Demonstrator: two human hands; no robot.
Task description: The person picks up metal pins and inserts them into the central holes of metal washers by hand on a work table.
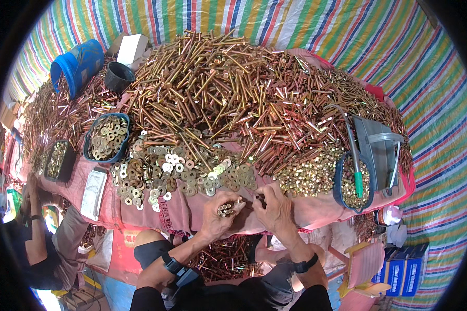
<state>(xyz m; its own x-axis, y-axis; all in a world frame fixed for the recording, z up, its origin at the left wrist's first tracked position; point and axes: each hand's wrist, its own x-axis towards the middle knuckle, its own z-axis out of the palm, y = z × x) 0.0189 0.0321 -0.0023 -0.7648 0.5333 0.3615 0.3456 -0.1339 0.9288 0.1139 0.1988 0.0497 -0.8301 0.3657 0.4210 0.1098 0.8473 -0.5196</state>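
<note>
My left hand [220, 215] is closed around a small bunch of brass-coloured metal tubes [225, 209], whose round ends face up between the fingers. Close beside it, my right hand [276, 211] pinches a dark-ended metal tube [260, 198]. Most of that tube is hidden by the fingers. Both hands are over the near edge of a pink cloth-covered table. Just beyond them lie flat round washers [192, 179], spread toward the left. To the right is a heap of small gold-coloured nuts [306, 176]. Behind rises a large mound of long copper-coloured tubes or rods [223, 88].
A blue tub of washers [107, 139] and a dark nut box [59, 160] stand left. At right are a blue nut tub [340, 189] and a grey dustpan [373, 150]. A blue bucket [78, 67] lies tipped at back left. Another person [41, 243] sits left.
</note>
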